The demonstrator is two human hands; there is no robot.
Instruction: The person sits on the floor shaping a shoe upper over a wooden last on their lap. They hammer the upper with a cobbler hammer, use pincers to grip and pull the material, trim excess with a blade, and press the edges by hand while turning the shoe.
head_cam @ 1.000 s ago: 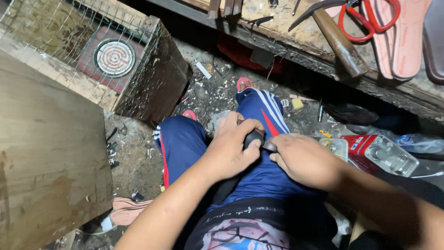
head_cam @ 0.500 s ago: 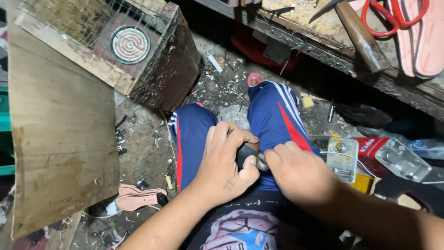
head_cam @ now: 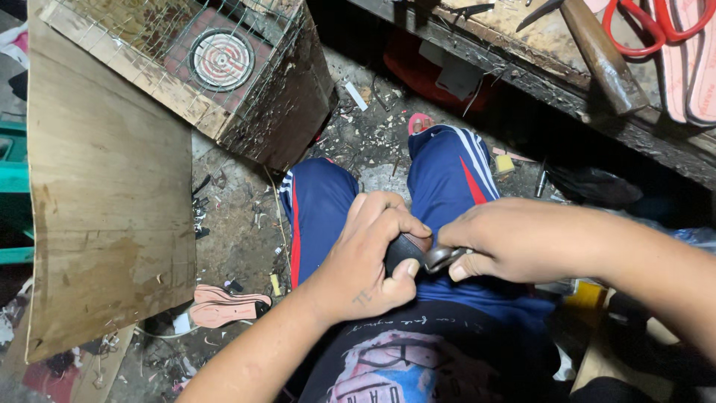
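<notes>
Seated over blue track trousers [head_cam: 440, 179]; both hands meet at the lap, near centre. Left hand [head_cam: 365, 257] curled tight round a small dark tool handle [head_cam: 403, 250], thumb pressed along its near side. Right hand [head_cam: 514, 239] closed on the metal end [head_cam: 441, 257] of the same tool, fingertips pinching it just beside the left thumb; exactly what the metal part is, cannot tell. Compared with a second ago: hands larger in view and closer to centre, left fingers wrapped further over the handle, right hand drawn in until the two fists touch. Reads as a firmer two-handed grip on the piece, possibly twisting or pulling it apart. Far left: wire-mesh wooden box [head_cam: 224, 67] with a round coil inside, plywood sheet [head_cam: 104, 209] beside it. Far right: bench edge with hammer [head_cam: 600, 52] and red scissors [head_cam: 649, 26]. Pink sole cutout [head_cam: 227, 306] on littered floor, near left.
</notes>
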